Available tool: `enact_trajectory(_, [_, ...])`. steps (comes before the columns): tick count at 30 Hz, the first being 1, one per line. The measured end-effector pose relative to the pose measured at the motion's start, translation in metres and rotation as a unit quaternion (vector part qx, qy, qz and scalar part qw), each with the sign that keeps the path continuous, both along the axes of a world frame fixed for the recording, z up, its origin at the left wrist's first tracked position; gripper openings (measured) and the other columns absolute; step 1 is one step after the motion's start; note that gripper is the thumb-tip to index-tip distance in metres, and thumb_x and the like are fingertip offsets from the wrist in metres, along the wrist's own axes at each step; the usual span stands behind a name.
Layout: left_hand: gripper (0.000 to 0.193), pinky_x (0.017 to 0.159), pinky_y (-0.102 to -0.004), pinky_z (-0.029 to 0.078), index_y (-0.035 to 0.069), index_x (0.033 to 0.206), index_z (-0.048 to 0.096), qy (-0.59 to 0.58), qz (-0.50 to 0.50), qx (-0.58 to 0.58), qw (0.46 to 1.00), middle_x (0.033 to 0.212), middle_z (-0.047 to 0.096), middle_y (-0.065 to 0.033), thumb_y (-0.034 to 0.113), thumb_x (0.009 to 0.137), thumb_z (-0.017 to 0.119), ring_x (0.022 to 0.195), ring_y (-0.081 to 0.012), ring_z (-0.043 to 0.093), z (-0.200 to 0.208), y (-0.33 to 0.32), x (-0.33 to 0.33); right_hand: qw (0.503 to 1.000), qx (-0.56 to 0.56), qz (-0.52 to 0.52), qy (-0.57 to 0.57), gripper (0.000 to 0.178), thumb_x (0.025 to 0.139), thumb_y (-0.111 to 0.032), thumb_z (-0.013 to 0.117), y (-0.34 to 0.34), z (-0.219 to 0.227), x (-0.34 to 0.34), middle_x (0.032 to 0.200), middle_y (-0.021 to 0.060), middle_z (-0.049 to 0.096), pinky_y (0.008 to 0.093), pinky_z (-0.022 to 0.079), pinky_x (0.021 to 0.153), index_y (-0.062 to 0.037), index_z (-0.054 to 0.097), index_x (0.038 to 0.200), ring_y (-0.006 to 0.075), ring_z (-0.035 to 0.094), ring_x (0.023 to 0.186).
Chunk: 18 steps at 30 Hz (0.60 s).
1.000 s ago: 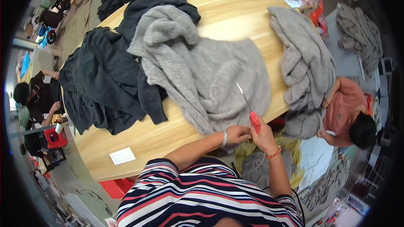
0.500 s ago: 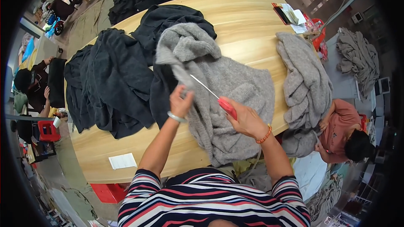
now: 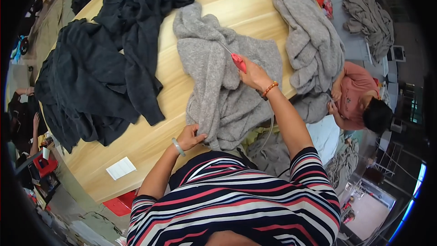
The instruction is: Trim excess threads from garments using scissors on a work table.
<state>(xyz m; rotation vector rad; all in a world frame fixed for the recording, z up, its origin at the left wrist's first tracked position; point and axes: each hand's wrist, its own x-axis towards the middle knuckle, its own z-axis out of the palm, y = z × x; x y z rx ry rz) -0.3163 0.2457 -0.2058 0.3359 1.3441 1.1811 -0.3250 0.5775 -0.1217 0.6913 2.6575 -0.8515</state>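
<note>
Table (image 3: 246, 13): pale wood, dark clothes (image 3: 95, 68) heaped at left
Grey garment (image 3: 209, 82): rumpled between those and a grey pile (image 3: 314, 41)
Left hand (image 3: 189, 137): pinching the garment's near edge
Right hand (image 3: 255, 75): closed round a red-handled tool (image 3: 237, 62)

White paper slip (image 3: 121, 168) on wooden table (image 3: 154, 139); red object (image 3: 121, 203), perhaps stool, below edge.
</note>
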Motion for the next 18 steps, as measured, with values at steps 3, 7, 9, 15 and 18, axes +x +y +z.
enact_trajectory(3, [0.023, 0.066, -0.0334, 0.045, 0.0, 0.096, 0.059, 0.197, -0.003, -0.042, 0.979, 0.085, 0.062, -0.0055, 0.011, 0.078, 0.069, 0.073, -0.0166, 0.055, 0.04, 0.009, -0.011, 0.999, -0.023, -0.021, -0.023, 0.055, 0.083, -0.019, 0.057, -0.003, 0.023, 0.008, 0.109, 0.0254, 0.059, 0.0448, 0.046, 0.088, -0.0155, 0.04, 0.135, 0.0426, 0.056, 0.102])
enact_trajectory(7, [0.048, 0.085, -0.043, 0.044, 0.003, 0.12, 0.053, 0.513, 0.144, 0.003, 0.846, 0.118, 0.056, -0.0181, 0.016, 0.076, 0.069, 0.103, -0.0346, 0.055, 0.07, 0.05, -0.025, 0.999, -0.024, -0.016, 0.02, 0.052, 0.085, -0.021, 0.056, -0.011, 0.041, 0.041, 0.106, 0.0248, 0.061, 0.0458, 0.047, 0.084, -0.0157, 0.04, 0.134, 0.0443, 0.057, 0.098])
enact_trajectory(9, [0.056, 0.092, -0.046, 0.04, 0.005, 0.128, 0.046, 0.612, 0.09, 0.028, 0.785, 0.129, 0.047, -0.017, 0.019, 0.078, 0.067, 0.115, -0.0347, 0.046, 0.064, 0.081, -0.032, 1.0, -0.019, -0.004, -0.003, 0.049, 0.086, -0.021, 0.056, -0.016, 0.062, 0.057, 0.102, 0.0239, 0.062, 0.0465, 0.047, 0.082, -0.0157, 0.042, 0.133, 0.0445, 0.058, 0.094])
enact_trajectory(15, [0.066, 0.103, -0.055, 0.028, 0.009, 0.141, 0.033, 0.691, -0.049, -0.034, 0.721, 0.147, 0.03, -0.0161, 0.034, 0.085, 0.059, 0.136, -0.0327, 0.027, -0.024, 0.12, -0.056, 0.99, 0.012, 0.113, -0.088, 0.045, 0.084, -0.021, 0.058, -0.049, 0.096, 0.12, 0.085, 0.0224, 0.065, 0.0481, 0.049, 0.072, -0.0146, 0.047, 0.127, 0.0406, 0.063, 0.08])
enact_trajectory(18, [0.067, 0.103, -0.0558, 0.027, 0.01, 0.141, 0.033, 0.685, -0.066, -0.027, 0.725, 0.148, 0.028, -0.0151, 0.035, 0.085, 0.058, 0.136, -0.0313, 0.027, -0.027, 0.131, -0.074, 0.971, -0.02, 0.16, -0.178, 0.045, 0.083, -0.02, 0.059, -0.059, 0.1, 0.136, 0.082, 0.0213, 0.065, 0.0481, 0.05, 0.071, -0.0147, 0.048, 0.126, 0.0399, 0.063, 0.077])
